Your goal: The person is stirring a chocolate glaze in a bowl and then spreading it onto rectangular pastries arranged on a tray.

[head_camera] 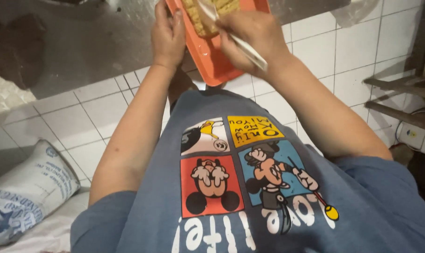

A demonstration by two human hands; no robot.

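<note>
Holding an orange tray (pixel 217 61) at the far edge of view, both hands work over the pale slabs (pixel 207 14) on it.

Left hand (pixel 168 35) is closed on the tray's left rim; right hand (pixel 252 35) is clamped round a flat white tool (pixel 243 44) whose long axis slants from near right to far left, its far end on the slabs. They lie just far-left of that grip, between the hands. A sack (pixel 22 197) sits near left on the tiled floor (pixel 81 122).

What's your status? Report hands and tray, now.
Left hand grips orange tray edge. Right hand holds white flat utensil over tan food. Nothing in the way.
</note>
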